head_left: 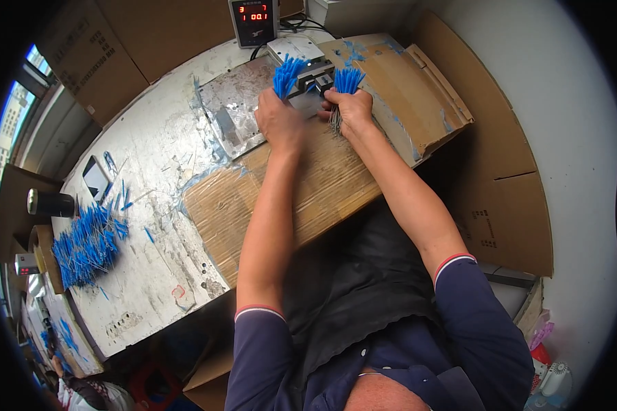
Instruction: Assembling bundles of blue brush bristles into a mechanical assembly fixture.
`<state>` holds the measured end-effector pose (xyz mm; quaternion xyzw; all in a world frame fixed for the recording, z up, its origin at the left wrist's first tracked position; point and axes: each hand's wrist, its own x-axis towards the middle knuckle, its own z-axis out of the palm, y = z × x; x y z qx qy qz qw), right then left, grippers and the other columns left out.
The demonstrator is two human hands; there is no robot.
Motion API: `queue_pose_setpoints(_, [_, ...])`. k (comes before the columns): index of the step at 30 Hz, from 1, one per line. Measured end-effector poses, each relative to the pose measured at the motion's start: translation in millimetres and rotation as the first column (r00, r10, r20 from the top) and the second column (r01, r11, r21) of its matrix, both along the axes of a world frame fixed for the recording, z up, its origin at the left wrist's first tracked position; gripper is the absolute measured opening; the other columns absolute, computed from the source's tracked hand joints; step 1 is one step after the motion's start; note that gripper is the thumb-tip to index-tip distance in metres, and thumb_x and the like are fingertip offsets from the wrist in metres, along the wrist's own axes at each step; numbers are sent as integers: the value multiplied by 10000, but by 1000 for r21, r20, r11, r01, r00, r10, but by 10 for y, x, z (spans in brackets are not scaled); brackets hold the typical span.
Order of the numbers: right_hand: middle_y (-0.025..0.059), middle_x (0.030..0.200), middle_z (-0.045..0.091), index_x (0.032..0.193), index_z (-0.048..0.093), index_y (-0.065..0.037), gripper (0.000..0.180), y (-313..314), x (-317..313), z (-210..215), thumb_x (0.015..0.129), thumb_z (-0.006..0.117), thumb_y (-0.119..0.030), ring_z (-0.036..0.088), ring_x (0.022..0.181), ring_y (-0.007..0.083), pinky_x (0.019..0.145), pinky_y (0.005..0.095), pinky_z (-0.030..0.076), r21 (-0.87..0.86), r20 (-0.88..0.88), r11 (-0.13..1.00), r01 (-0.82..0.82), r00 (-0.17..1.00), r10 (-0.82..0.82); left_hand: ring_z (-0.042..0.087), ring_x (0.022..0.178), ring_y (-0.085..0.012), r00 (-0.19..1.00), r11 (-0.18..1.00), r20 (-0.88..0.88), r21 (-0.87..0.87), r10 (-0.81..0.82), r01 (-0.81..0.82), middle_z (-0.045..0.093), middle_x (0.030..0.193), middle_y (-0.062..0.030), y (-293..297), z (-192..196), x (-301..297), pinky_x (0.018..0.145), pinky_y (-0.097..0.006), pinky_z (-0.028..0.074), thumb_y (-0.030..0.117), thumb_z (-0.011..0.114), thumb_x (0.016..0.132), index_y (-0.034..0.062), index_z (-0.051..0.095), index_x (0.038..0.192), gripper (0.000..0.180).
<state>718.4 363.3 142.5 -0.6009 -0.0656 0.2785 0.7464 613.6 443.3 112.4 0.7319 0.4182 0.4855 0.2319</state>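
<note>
My left hand (pixel 279 123) is closed around a bundle of thin pieces with blue ends (pixel 290 72), which stick up above my fingers. A second bundle of blue-ended pieces (pixel 349 80) is gripped in my right hand (pixel 356 109). Thin grey wire-like ends hang below that grip. Between the two bundles stands a small dark metal bench device (pixel 320 83), partly hidden by my left hand's bundle. Both hands are at the far side of the table, above a worn metal plate (pixel 230 103) and a taped cardboard sheet (pixel 281 198).
A large pile of blue-ended pieces (pixel 86 246) lies at the table's left, near a phone (pixel 97 179) and a dark cylinder (pixel 51 203). A red-digit display box (pixel 254 22) stands at the back. Cardboard (pixel 404 96) covers the right side. Another person (pixel 92 394) shows at lower left.
</note>
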Motion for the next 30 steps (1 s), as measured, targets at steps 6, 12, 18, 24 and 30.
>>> queue_pose_setpoints(6, [100,759,638,927,622,25,177,-172,38,-39,791,733,43,634,575,186,471,343,594,141,9,977,-157,988,157,606,862,-442,994,995,-74,54,-84,88,632,935,-205,-1,-39,-10,763,-535,448,-2,560,794,30,566,995,203])
queue_pose_setpoints(12, [105,782,657,959,642,36,217,-224,72,-99,776,760,43,650,590,184,496,326,598,62,23,982,-178,984,177,614,856,-437,990,992,-91,48,-112,117,640,918,-207,6,-29,-7,766,-529,461,6,568,791,21,580,988,198])
queue_pose_setpoints(18, [103,802,666,939,639,29,216,-232,29,-40,760,756,61,653,586,177,511,293,583,-27,160,960,-280,946,281,619,872,-429,988,988,-78,75,-132,138,643,929,-208,-19,0,-21,771,-524,465,14,571,788,15,595,982,196])
queue_pose_setpoints(24, [108,807,670,924,639,44,209,-209,-36,65,742,725,102,655,590,167,499,284,559,-347,349,895,-281,847,401,604,897,-421,975,981,-157,87,-156,171,627,957,-203,-28,10,-43,784,-521,462,18,575,788,22,603,1009,224])
queue_pose_setpoints(30, [104,798,675,883,645,50,179,-198,-3,-85,733,723,110,661,610,171,514,279,561,-51,290,996,-75,953,87,597,923,-425,995,995,-63,42,-84,87,595,1019,-196,14,-30,-14,799,-496,471,70,576,865,25,575,1059,200])
